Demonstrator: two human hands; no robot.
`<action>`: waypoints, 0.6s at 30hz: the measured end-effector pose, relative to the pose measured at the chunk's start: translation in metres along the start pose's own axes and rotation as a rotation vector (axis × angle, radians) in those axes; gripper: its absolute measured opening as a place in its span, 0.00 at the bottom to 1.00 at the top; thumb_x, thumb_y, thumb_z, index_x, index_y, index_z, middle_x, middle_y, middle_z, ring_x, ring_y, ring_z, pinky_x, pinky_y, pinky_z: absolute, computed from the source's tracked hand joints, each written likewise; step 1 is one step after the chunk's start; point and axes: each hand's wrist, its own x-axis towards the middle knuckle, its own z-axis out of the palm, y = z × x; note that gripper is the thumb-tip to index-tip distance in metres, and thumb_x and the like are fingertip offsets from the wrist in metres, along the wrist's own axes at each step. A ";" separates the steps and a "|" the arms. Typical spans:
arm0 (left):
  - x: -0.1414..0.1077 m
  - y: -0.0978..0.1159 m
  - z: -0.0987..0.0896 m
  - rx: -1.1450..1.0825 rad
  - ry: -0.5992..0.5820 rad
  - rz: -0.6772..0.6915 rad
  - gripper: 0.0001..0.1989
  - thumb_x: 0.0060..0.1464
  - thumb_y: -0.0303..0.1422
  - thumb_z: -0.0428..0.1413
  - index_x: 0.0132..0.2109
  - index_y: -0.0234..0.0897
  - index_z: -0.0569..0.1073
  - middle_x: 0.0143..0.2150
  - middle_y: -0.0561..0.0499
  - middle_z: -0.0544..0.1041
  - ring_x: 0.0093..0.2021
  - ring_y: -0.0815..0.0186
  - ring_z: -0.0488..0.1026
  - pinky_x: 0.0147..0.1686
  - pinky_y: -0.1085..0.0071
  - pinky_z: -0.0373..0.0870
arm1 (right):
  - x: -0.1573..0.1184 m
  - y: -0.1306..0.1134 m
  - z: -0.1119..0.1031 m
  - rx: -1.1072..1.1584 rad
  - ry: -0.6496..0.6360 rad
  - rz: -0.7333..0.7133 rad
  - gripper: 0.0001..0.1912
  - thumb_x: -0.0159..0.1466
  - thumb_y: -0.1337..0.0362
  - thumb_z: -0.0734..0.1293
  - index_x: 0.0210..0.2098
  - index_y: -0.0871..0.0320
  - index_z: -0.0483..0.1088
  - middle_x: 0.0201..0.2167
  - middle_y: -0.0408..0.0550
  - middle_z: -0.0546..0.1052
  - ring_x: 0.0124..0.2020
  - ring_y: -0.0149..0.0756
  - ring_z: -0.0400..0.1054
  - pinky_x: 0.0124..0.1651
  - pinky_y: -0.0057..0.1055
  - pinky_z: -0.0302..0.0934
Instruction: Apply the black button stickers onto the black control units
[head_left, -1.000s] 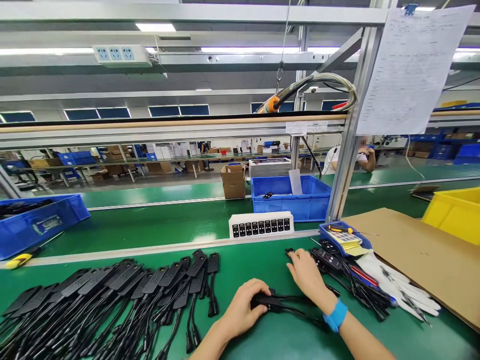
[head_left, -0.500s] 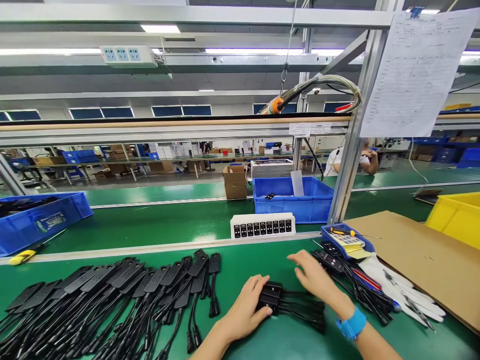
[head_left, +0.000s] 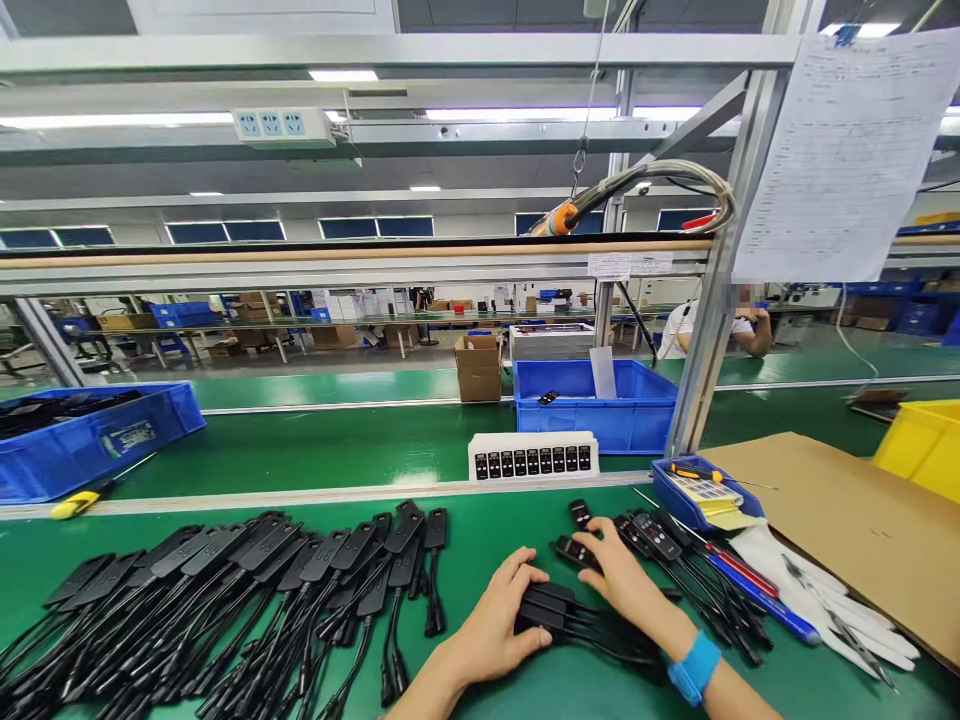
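Note:
My left hand [head_left: 496, 622] is closed around the end of a small stack of black cabled controllers [head_left: 551, 603], thumb on the near side and fingers on the far side. Their leads run to the right across the bench. My right hand [head_left: 624, 578] pinches another black controller [head_left: 571, 551], its buttoned face up, just beyond the stack. One more black controller [head_left: 580, 514] lies behind it, apart from the fingers. Right of this hand is a group of similar controllers [head_left: 657, 534] with leads. A large spread of black cabled controllers [head_left: 262, 545] covers the bench on the left.
Behind the hands stands a white holder [head_left: 480, 443] with a row of black labels. A blue bin [head_left: 592, 412] sits beyond it. To the right are a small blue tray [head_left: 694, 510], white gloves [head_left: 761, 550], tweezers [head_left: 847, 635], a blue pen [head_left: 780, 612] and cardboard [head_left: 832, 500].
My right hand has gone from open above the leads to gripping a controller from the right-hand group, which now lies nearer the stack. My left hand stays on the stack. The view has shifted slightly.

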 end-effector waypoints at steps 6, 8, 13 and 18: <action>0.000 -0.008 0.002 -0.049 -0.008 0.023 0.28 0.48 0.36 0.61 0.55 0.37 0.62 0.71 0.39 0.37 0.69 0.51 0.35 0.64 0.52 0.44 | -0.005 -0.026 0.004 0.490 -0.088 -0.245 0.32 0.47 0.82 0.57 0.48 0.55 0.70 0.49 0.50 0.69 0.51 0.35 0.66 0.46 0.27 0.66; 0.000 -0.009 0.003 -0.050 -0.007 0.021 0.29 0.47 0.36 0.61 0.55 0.38 0.62 0.69 0.38 0.45 0.69 0.50 0.40 0.64 0.52 0.44 | -0.002 -0.024 0.002 0.557 -0.083 -0.209 0.24 0.51 0.78 0.58 0.43 0.56 0.73 0.44 0.48 0.73 0.46 0.35 0.69 0.44 0.28 0.66; 0.002 -0.010 0.004 -0.090 0.041 0.028 0.30 0.40 0.33 0.66 0.51 0.38 0.65 0.62 0.40 0.56 0.63 0.52 0.54 0.61 0.58 0.53 | 0.006 0.000 0.000 0.470 -0.019 -0.051 0.17 0.58 0.71 0.59 0.43 0.60 0.73 0.39 0.53 0.76 0.40 0.39 0.72 0.41 0.32 0.67; 0.005 -0.006 0.002 -0.153 0.077 0.076 0.30 0.36 0.38 0.68 0.48 0.37 0.67 0.56 0.42 0.60 0.57 0.53 0.60 0.56 0.59 0.60 | 0.004 0.008 -0.007 0.354 0.027 -0.031 0.20 0.55 0.74 0.58 0.43 0.59 0.75 0.34 0.52 0.76 0.39 0.43 0.71 0.46 0.38 0.64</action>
